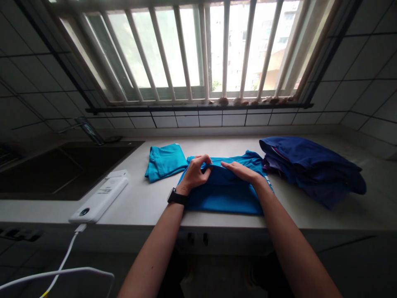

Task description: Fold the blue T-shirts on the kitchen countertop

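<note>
A blue shirt (221, 198), partly folded, lies in front of me on the white counter. My left hand (197, 171), with a black watch (176, 197) on its wrist, is closed in a pinch on the raised edge of a fold. On the right part of the same fold rests my right hand (240, 169), fingers stretched out and pointing left; its underside is hidden. Just left of the shirt is a folded teal garment (166, 162). A loose heap of dark blue clothes (310, 165) sits to the right, close to the shirt's sleeve.
To the left stand a dark sink (71, 165) with a faucet (88, 130) and a white power bank (101, 196). Its white cable (66, 258) hangs over the counter's front edge (145, 225). A barred window (192, 54) is behind, with small stones (223, 101) along its sill.
</note>
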Demonstrator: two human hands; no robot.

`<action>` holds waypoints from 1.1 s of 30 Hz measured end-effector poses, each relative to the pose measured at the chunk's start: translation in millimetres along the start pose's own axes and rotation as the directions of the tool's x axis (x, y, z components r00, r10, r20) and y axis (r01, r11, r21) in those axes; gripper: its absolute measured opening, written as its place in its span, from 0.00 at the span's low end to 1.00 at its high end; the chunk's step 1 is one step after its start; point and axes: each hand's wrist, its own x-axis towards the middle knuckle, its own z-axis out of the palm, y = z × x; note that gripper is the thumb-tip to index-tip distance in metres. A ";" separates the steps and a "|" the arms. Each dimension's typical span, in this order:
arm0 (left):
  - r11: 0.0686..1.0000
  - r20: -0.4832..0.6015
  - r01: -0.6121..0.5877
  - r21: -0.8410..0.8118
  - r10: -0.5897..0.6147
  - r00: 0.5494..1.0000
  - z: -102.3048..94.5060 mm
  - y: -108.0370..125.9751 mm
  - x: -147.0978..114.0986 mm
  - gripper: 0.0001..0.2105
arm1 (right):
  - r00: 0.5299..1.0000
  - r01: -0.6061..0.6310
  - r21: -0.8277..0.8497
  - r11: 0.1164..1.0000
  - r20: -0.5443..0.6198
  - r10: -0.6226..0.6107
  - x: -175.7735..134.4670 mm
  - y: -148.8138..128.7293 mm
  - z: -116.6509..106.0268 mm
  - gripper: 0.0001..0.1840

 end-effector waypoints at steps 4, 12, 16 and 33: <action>1.000 0.036 0.002 0.011 -0.003 0.999 -3.1 0.9 -0.8 0.02 | 0.981 0.018 0.125 0.992 0.188 -0.041 0.3 -6.6 -4.5 0.26; 0.999 0.012 0.027 0.027 -0.027 1.000 -4.9 -1.2 -1.9 0.01 | 0.946 0.018 0.170 0.985 0.315 -0.072 -7.5 -19.3 -14.6 0.20; 0.999 -0.014 0.027 -0.021 -0.027 1.000 -5.1 -3.8 -2.4 0.02 | 0.961 0.040 0.069 0.997 0.270 -0.058 -8.2 -14.0 -20.2 0.18; 0.999 -0.130 0.050 -0.022 -0.052 0.990 -3.3 -9.9 -1.2 0.08 | 0.995 0.083 0.040 0.996 -0.068 -0.080 -9.5 7.8 -17.3 0.14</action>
